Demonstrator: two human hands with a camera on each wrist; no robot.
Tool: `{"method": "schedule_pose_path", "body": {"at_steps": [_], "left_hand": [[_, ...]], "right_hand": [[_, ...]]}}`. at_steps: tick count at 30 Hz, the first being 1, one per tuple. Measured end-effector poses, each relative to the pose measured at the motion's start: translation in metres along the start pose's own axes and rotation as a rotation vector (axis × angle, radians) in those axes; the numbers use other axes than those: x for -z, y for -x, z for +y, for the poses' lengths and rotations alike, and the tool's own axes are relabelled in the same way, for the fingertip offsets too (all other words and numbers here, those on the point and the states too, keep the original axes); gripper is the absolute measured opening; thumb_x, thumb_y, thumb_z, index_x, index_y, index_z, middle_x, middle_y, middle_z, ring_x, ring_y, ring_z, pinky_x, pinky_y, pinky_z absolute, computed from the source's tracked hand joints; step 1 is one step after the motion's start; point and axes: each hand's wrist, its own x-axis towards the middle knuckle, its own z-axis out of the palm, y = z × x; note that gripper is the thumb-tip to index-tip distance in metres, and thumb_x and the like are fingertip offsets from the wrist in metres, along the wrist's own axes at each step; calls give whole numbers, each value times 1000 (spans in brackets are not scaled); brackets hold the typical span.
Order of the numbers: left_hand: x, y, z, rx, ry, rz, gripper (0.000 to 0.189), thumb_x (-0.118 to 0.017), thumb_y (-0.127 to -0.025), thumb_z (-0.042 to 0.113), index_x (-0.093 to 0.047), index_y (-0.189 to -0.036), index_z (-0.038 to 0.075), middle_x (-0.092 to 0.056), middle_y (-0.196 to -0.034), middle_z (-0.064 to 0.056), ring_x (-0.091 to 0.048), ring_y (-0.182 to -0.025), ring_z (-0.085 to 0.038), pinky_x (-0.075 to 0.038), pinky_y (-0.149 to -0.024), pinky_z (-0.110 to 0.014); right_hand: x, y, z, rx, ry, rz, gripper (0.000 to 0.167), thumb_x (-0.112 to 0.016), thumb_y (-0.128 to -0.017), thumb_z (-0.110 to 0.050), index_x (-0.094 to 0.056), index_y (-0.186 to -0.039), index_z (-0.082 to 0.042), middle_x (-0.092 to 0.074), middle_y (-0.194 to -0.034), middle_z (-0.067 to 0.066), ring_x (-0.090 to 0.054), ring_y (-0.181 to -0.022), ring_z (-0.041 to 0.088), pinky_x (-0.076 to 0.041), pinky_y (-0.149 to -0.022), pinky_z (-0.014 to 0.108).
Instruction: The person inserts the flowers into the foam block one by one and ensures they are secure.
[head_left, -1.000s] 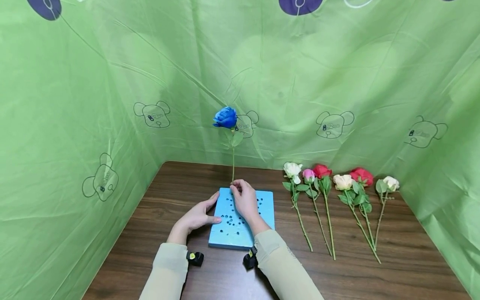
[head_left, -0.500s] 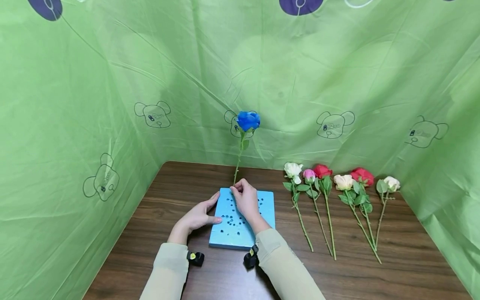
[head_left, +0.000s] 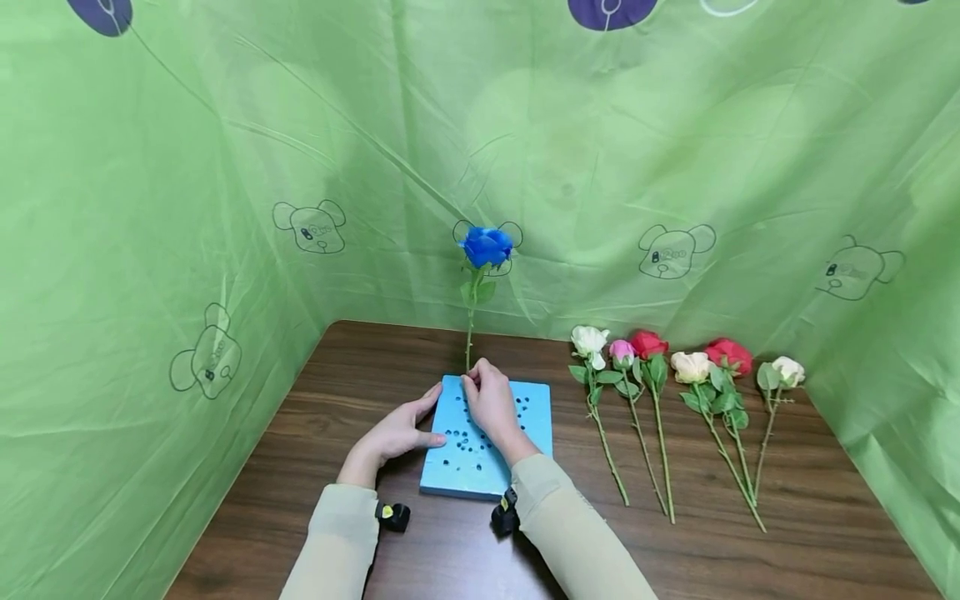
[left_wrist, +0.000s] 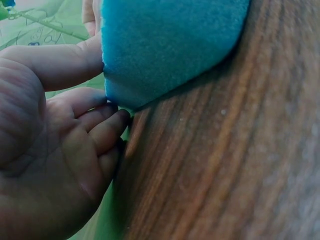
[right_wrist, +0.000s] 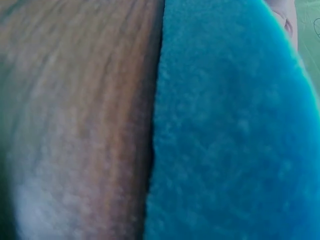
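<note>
A blue rose stands nearly upright at the far side of a light-blue foam block dotted with small holes. My right hand pinches the low part of its stem between thumb and fingertips. The stem's lower end is hidden by those fingers, so I cannot tell how deep it sits. My left hand lies along the block's left side, thumb over the top edge. In the left wrist view, its fingers touch the side of the block near the table. Only the block's side fills much of the right wrist view.
Several roses lie in a row on the right of the wooden table: a white rose, a pink rose, a red rose and others. A green curtain surrounds the back and sides.
The blue rose's bloom has swung right, then slightly back left, as the stem turned and tilted in my right fingers. My left hand and the block have stayed put.
</note>
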Motion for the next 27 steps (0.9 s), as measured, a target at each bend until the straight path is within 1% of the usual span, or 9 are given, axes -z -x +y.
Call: {"method": "schedule_pose_path", "body": {"at_steps": [3,6,9,11,14,16,19,23,27], "left_hand": [[0,-1,0,-9,5,5,103,-88,-92,26,-24,-171,11,-20,-177,-6,-15,-163,-30,-16,-129,-58],[1,0,0,1,2,8,103,-87,-91,27,-24,-171,12,-20,-177,-4,-15,-163,-29,-16,-129,-58],[1,1,0,12,-5,2,104,-87,-91,27,-22,-172,14,-20,-177,-1,-15,-163,-26,-17,-129,-55],[0,1,-1,6,-4,2,105,-87,-91,27,-22,-172,13,-20,-177,-3,-15,-163,-27,-18,-129,-56],[0,0,-1,7,-7,-4,105,-88,-91,27,-21,-172,13,-19,-177,-2,-15,-163,-26,-18,-129,-55],[0,0,-1,5,-9,-3,105,-87,-91,28,-22,-172,12,-19,-177,-5,-15,-163,-28,-18,-129,-57],[0,1,-1,18,-8,-4,105,-87,-91,27,-22,-172,14,-19,-177,-2,-15,-163,-26,-18,-129,-55],[1,0,0,9,4,-4,104,-87,-92,26,-22,-172,14,-19,-177,-2,-15,-163,-24,-17,-130,-53],[0,-1,0,3,3,-12,103,-86,-93,26,-21,-172,13,-18,-178,-2,-14,-163,-23,-16,-130,-53]], "right_hand": [[2,-1,-2,3,11,-3,15,-71,-105,-13,-61,-94,-12,-65,-87,4,-62,-77,20,-54,-69,35],[1,0,-2,-2,4,-5,15,-71,-105,-14,-61,-95,-11,-67,-88,5,-64,-78,20,-55,-70,35],[-1,2,0,-35,-34,10,13,-72,-105,-15,-63,-96,-12,-69,-90,5,-66,-80,19,-58,-73,35],[-2,4,1,-53,-67,30,12,-73,-104,-14,-64,-97,-11,-69,-91,5,-68,-81,19,-59,-74,35],[-2,4,3,-60,-104,59,10,-74,-103,-12,-66,-98,-10,-70,-93,5,-69,-83,18,-60,-76,36],[-2,5,3,-65,-121,60,8,-75,-102,-11,-67,-100,-9,-71,-96,6,-70,-85,18,-61,-78,36],[-3,4,3,-77,-138,51,7,-76,-102,-12,-71,-105,-7,-71,-100,5,-70,-88,19,-61,-81,37],[-2,3,3,-100,-124,40,10,-76,-103,-15,-74,-110,-8,-71,-104,5,-69,-90,18,-60,-83,37],[-2,3,2,-110,-108,35,9,-76,-103,-16,-73,-109,-9,-71,-104,5,-69,-91,18,-60,-83,36]]}}
